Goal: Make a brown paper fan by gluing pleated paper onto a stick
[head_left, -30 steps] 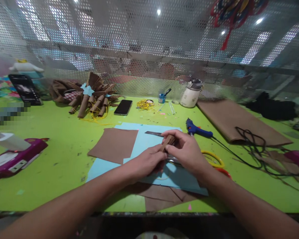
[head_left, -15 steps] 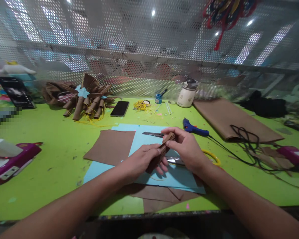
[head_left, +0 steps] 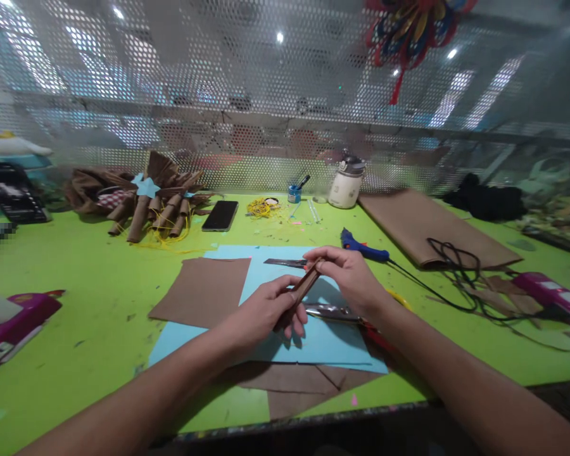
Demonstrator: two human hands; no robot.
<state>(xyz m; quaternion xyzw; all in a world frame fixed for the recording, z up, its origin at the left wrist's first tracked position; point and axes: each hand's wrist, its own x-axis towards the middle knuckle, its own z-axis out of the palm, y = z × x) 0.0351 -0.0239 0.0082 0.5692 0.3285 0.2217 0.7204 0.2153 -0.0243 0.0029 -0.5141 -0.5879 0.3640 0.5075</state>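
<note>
A narrow folded strip of brown paper (head_left: pixel 306 284) slants between my two hands. My left hand (head_left: pixel 270 307) grips its lower part, with the fingertips showing beneath it. At the upper end, my right hand (head_left: pixel 349 275) pinches it between thumb and fingers. Below the hands lie sheets of light blue paper (head_left: pixel 261 345) and, to the left, a flat brown paper square (head_left: pixel 202 294). Scissors (head_left: pixel 330 311) lie on the blue paper, partly hidden by my right hand and forearm. A dark blade (head_left: pixel 285 262) rests just beyond the strip, its other end hidden by my right hand.
A blue glue gun (head_left: pixel 365 247) with a black cord lies to the right, near a large folded brown sheet (head_left: pixel 437 228). At the back stand a bottle (head_left: pixel 346 183), a phone (head_left: pixel 220 216) and brown paper brooms (head_left: pixel 145 202) tied with yellow string. A purple power strip (head_left: pixel 16 323) sits left.
The strip has turned in my hands and now shows a thinner edge. Both hands still hold it. The whole view has shifted slightly, with things appearing further left and a little lower.
</note>
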